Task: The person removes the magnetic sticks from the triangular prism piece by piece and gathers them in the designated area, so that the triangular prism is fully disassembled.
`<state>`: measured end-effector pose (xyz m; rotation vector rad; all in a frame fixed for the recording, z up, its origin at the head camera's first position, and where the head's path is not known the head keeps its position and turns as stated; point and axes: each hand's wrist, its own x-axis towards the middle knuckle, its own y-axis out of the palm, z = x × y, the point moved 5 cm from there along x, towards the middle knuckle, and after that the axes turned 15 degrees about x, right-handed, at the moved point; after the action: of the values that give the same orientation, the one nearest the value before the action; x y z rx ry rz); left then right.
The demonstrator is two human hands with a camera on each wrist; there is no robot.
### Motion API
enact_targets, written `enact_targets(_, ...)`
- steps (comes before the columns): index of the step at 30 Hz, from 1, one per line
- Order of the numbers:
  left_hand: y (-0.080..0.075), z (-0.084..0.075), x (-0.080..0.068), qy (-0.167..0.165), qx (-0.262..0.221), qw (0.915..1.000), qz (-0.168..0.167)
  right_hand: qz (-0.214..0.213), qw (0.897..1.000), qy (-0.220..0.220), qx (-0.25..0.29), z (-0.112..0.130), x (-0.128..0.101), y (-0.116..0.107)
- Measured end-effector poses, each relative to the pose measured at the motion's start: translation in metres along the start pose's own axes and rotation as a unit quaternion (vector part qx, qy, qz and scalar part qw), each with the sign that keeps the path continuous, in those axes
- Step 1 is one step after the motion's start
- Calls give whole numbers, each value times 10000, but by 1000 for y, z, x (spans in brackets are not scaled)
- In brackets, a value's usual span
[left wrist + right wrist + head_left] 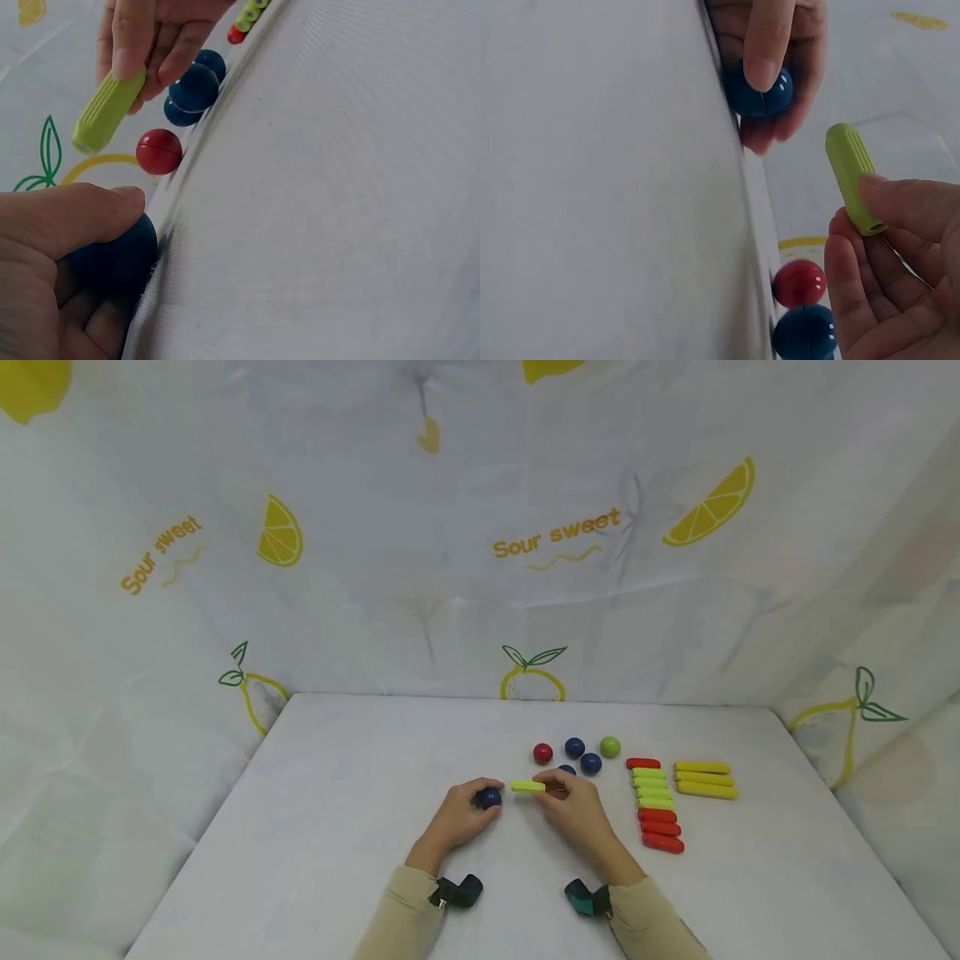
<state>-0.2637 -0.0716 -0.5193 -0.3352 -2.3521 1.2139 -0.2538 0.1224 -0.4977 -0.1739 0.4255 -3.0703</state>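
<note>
My left hand (pixel 454 817) grips a dark blue ball (pixel 491 798) low at the table, its thumb over the top and fingers curled round the far side. In the left wrist view, that blue ball (pixel 124 259) is partly hidden by the thumb. To its right, my right hand (pixel 576 806) pinches a lime-green grooved stick (pixel 528 787) between thumb and fingers, above the tabletop. The right wrist view shows the green stick (pixel 849 176) with a small hole in its lower end. A gap separates the stick from the held ball.
Beyond my right hand lie a red ball (pixel 543 753), three blue balls (pixel 591 764) and a green ball (pixel 611 747). Farther right, a column holds red sticks (pixel 662 842) and lime-green sticks (pixel 652 782); three yellow sticks (pixel 705 779) lie beside it. A lemon-print curtain (pixel 360 610) backs the white table (pixel 300 827).
</note>
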Motion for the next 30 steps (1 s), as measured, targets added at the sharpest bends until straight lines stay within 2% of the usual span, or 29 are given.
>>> enact_targets(6,1,-1,0,54,59,10000,-34,165,9997,175,-15,4,-15,-37)
enact_targets(11,2,-1,0,75,17,10000,-50,56,9989,198,-424,0,-32,-75)
enact_targets(16,4,1,0,15,42,10000,-72,-96,9961,553,-687,-6,-52,-106)
enact_targets(19,4,2,-1,1,47,10000,-64,-109,9943,752,-747,-10,-64,-120)
enact_targets(25,4,3,-1,-94,-6,10000,18,-165,9852,1002,-1378,-20,-82,-143)
enact_targets(30,0,2,-1,-57,10,10000,-55,-188,9808,1297,-1443,-29,-91,-152)
